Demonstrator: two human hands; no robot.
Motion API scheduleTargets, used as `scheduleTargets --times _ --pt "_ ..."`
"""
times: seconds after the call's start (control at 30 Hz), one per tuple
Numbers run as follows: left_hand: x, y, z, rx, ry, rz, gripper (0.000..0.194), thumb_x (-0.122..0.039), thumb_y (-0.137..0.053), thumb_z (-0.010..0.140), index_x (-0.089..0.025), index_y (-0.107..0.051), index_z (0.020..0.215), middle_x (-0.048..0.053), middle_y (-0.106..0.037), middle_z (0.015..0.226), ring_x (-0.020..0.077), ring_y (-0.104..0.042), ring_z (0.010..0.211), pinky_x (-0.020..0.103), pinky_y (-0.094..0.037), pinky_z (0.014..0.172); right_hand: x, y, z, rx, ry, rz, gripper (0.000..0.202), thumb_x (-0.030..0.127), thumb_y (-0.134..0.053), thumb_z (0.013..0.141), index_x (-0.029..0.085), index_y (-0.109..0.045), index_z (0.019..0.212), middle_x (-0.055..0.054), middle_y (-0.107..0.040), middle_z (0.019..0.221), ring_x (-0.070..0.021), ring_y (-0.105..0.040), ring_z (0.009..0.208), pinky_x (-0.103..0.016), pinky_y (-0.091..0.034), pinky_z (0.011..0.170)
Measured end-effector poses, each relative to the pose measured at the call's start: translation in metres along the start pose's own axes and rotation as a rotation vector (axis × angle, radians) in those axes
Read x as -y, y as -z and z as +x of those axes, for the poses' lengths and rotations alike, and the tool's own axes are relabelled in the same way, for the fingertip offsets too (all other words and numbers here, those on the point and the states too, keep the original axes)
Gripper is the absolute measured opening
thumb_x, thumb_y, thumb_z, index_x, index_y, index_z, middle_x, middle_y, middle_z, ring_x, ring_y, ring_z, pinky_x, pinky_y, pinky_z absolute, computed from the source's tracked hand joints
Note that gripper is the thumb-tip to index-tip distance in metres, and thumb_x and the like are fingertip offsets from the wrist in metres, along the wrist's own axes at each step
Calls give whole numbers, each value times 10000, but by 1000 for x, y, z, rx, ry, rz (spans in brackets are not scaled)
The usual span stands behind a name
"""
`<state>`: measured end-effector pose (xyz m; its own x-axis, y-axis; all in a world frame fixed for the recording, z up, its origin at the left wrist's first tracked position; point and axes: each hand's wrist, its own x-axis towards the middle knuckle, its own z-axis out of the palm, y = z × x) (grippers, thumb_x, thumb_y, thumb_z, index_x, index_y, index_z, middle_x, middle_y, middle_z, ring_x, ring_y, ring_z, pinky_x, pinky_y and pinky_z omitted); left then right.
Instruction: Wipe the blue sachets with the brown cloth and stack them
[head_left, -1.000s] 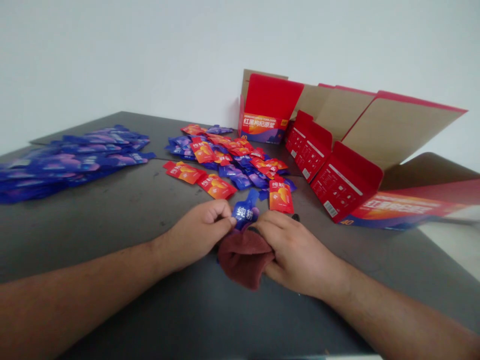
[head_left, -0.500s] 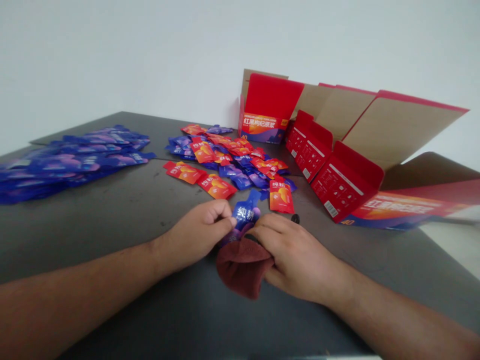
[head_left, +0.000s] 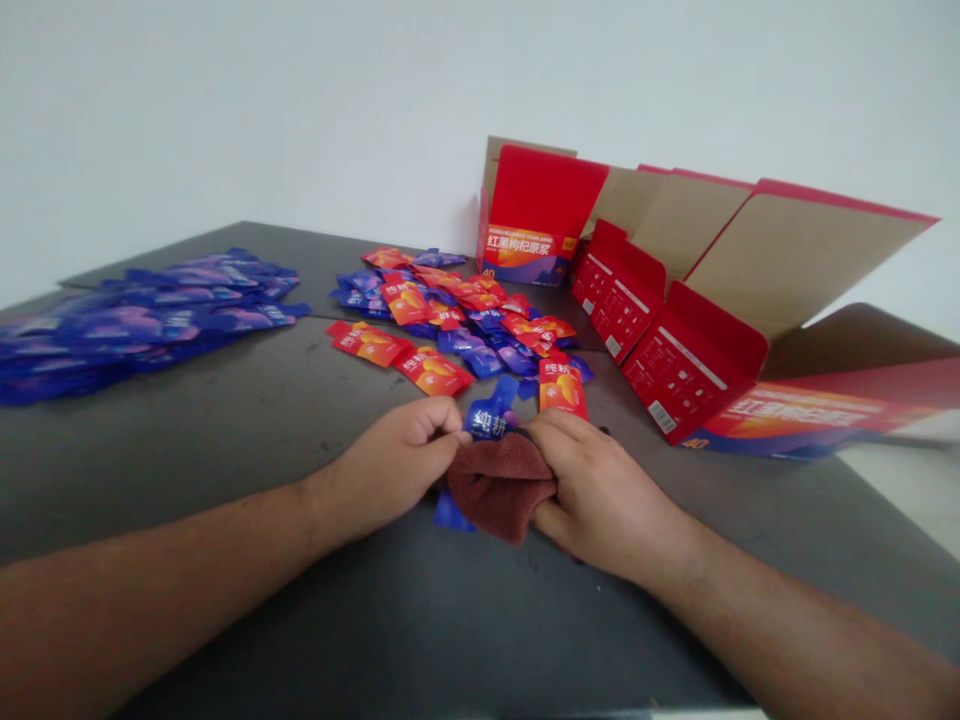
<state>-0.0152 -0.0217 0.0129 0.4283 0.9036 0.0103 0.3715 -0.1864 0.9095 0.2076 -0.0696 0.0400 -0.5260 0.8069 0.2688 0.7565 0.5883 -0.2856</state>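
Note:
My left hand (head_left: 420, 445) is closed, pinching the left edge of a blue pouch (head_left: 489, 418) with white lettering and a spout-shaped top. In my closed right hand (head_left: 592, 490) is a folded brown cloth (head_left: 499, 480), which lies over the middle of that pouch. The pouch's top shows above the cloth and a blue corner shows below it; the middle is hidden. Just beyond the hands, a red pouch (head_left: 562, 388) with orange fruit printed on it lies near my right knuckles.
Mixed red and blue pouches (head_left: 465, 310) lie in a loose heap ahead. A larger pile of blue pouches (head_left: 150, 315) spreads over the left of the dark table (head_left: 360, 620). Open red cartons (head_left: 690, 365) with raised flaps stand along the right; another carton (head_left: 525, 255) is at the back.
My right hand and the brown cloth have moved up over the pouch, covering more of its middle and baring its lower corner. My left hand has stayed almost still.

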Motion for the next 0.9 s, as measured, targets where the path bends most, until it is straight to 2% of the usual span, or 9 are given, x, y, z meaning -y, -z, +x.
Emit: scheduleTargets --times 0.17,0.37,0.53,0.7,0.9 --pt "-1 1 0 -3 0 27 216 -337 -559 916 -193 -526 759 -42 -555 656 111 -486 579 227 -382 544 1 0 0 108 164 54 169 199 -629 873 193 -595 1038 -50 -632 1008 -216 -581 958 -344 -477 837" --pt "1 -1 0 -22 0 -8 229 -342 -550 921 -194 -519 749 -51 -511 629 104 -450 544 228 -366 530 0 1 1 29 25 14 161 152 -627 813 192 -563 955 -49 -614 955 -207 -573 885 -333 -476 770" --pt "0 1 0 -2 -13 12 206 -325 -561 911 -191 -523 760 -40 -548 678 110 -479 592 225 -382 550 2 0 0 96 148 47 160 188 -630 861 193 -591 1017 -52 -632 1001 -217 -580 950 -347 -474 831" --pt "-1 0 -1 6 9 -17 203 -312 -546 918 -194 -505 758 -49 -516 642 104 -457 565 222 -363 534 -1 0 0 4 14 8 181 152 -643 810 189 -563 968 -48 -607 963 -207 -571 898 -333 -473 779" --pt "-1 1 0 1 -12 32 211 -328 -559 913 -191 -516 757 -39 -537 677 109 -475 593 226 -378 551 2 0 1 105 167 57 163 203 -628 884 193 -601 1045 -58 -636 1010 -223 -585 969 -356 -481 850"
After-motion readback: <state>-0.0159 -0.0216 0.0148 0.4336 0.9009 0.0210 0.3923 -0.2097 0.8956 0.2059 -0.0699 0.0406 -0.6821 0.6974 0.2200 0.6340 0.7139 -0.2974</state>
